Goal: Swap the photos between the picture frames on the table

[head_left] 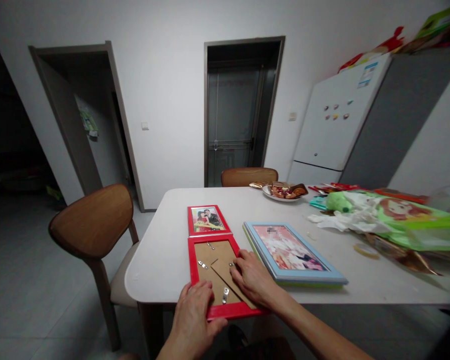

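A red frame [193, 260] lies face down near the table's front edge, its brown backing board [206, 250] showing with several metal clips. My left hand [197, 317] grips its lower left corner, fingers bent over the rim and thumb at the front edge. On the frame's right side rests my right hand [252, 277], its fingers bent at a clip; whether they pinch it is hard to tell. Just beyond lies a smaller-looking red frame [190, 222], face up with a photo of two people. Right of my right hand is a stack of frames, a light blue one [300, 273] on top.
A plate of food [284, 199] sits at the white table's [165, 240] far side. Green packaging [416, 220], white tissue and a tape roll [366, 251] lie on the right. Wooden chairs [93, 220] stand left and behind; a fridge [337, 115] is at back right.
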The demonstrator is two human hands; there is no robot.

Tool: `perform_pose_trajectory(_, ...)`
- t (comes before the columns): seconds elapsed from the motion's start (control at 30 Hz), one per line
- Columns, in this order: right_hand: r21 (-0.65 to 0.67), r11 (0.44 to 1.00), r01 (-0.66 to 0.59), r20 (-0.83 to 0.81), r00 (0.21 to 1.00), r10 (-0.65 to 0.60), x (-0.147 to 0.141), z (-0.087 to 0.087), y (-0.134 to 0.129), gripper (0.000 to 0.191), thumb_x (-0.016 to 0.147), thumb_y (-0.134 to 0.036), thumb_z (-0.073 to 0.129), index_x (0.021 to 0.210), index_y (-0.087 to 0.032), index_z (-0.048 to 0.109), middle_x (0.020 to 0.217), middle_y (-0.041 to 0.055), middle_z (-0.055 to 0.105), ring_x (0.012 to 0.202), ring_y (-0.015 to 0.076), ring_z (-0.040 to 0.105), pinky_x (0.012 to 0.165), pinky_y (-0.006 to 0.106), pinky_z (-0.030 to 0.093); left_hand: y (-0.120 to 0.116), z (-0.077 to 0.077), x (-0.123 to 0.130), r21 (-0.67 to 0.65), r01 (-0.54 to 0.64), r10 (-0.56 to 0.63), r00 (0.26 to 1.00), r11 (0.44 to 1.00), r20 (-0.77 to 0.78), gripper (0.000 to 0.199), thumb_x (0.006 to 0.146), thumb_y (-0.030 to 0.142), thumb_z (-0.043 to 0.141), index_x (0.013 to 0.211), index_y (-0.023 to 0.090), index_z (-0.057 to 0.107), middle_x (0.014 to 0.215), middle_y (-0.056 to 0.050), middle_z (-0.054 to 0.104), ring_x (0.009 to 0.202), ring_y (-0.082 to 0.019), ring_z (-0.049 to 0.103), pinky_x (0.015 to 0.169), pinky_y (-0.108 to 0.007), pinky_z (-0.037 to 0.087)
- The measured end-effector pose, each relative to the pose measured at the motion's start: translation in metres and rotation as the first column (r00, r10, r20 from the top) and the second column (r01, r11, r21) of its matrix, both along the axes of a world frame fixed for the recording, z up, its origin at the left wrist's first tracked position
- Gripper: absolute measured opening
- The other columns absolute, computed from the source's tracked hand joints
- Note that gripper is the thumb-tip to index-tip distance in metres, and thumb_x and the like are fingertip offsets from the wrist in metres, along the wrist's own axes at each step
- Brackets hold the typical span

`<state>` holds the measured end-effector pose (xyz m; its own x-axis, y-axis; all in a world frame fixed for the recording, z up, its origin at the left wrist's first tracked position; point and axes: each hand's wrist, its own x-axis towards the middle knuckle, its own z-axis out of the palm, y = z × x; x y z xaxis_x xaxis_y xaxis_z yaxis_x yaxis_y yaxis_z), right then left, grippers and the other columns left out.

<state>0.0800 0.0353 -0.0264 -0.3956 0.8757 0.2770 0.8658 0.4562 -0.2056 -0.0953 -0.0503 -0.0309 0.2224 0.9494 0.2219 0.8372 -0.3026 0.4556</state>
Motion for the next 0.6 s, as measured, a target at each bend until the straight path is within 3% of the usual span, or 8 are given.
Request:
perform_pose_trajectory(0.13, -0.018, 0.999, -0.036, -0.047, 0.998, 0.035, 0.005, -0.001, -0.001, 0.036, 0.084, -0.033, 0.030, 0.079, -0.014, 0.060, 0.092, 0.0102, 0.052, 0.086, 0.0180, 0.047, 0.080, 0.029, 0.034, 0.000, -0.001, 0.000, -0.018, -0.009, 0.009, 1.000, 1.000, 0.015, 0.053, 0.058, 0.028, 0.069, 0.108, 0.018, 0.052, 0.114, -0.009, 0.056, 0.111, -0.027, 0.045, 0.097, -0.046, 0.027)
perform_pose_trajectory(0.23, 0.003, 0.999, -0.045, -0.063, 0.997, 0.045, 0.007, 0.000, -0.008, 0.031, 0.082, -0.032, 0.036, 0.089, -0.015, 0.060, 0.102, 0.0110, 0.051, 0.094, 0.0204, 0.045, 0.084, 0.033, 0.033, 0.000, -0.001, -0.002, -0.026, -0.009, 0.009, 1.000, 1.000, 0.010, 0.054, 0.058, 0.029, 0.069, 0.108, 0.018, 0.052, 0.114, -0.009, 0.056, 0.110, -0.027, 0.045, 0.098, -0.046, 0.028)
perform_pose_trajectory(0.33, 0.032, 0.981, -0.189, -0.082, 0.978, 0.191, 0.005, 0.003, -0.025, 0.031, 0.079, -0.029, 0.041, 0.104, -0.021, 0.056, 0.114, 0.0093, 0.047, 0.105, 0.0222, 0.040, 0.089, 0.037, 0.030, 0.001, -0.001, -0.004, -0.021, -0.014, 0.014, 1.000, 1.000, 0.001, 0.055, 0.057, 0.026, 0.070, 0.108, 0.015, 0.052, 0.114, -0.011, 0.056, 0.110, -0.027, 0.046, 0.098, -0.045, 0.029)
perform_pose_trajectory(0.43, -0.010, 0.927, -0.374, -0.080, 0.925, 0.372, 0.000, 0.009, -0.043, 0.025, 0.079, -0.027, 0.043, 0.098, -0.026, 0.059, 0.109, 0.0053, 0.050, 0.102, 0.0204, 0.040, 0.088, 0.036, 0.031, 0.001, -0.003, -0.006, 0.018, -0.009, 0.009, 1.000, 1.000, 0.012, 0.052, 0.057, 0.027, 0.070, 0.105, 0.016, 0.054, 0.111, -0.010, 0.057, 0.107, -0.027, 0.048, 0.096, -0.044, 0.032)
perform_pose_trajectory(0.6, -0.028, 0.901, -0.433, -0.054, 0.901, 0.431, -0.002, 0.013, -0.052, 0.020, 0.077, -0.034, 0.046, 0.089, -0.025, 0.060, 0.103, 0.0040, 0.050, 0.099, 0.0204, 0.039, 0.087, 0.036, 0.031, 0.003, -0.006, -0.006, 0.066, -0.006, 0.005, 1.000, 0.998, 0.008, 0.049, 0.060, 0.031, 0.068, 0.105, 0.017, 0.054, 0.107, -0.010, 0.059, 0.104, -0.027, 0.050, 0.093, -0.044, 0.036)
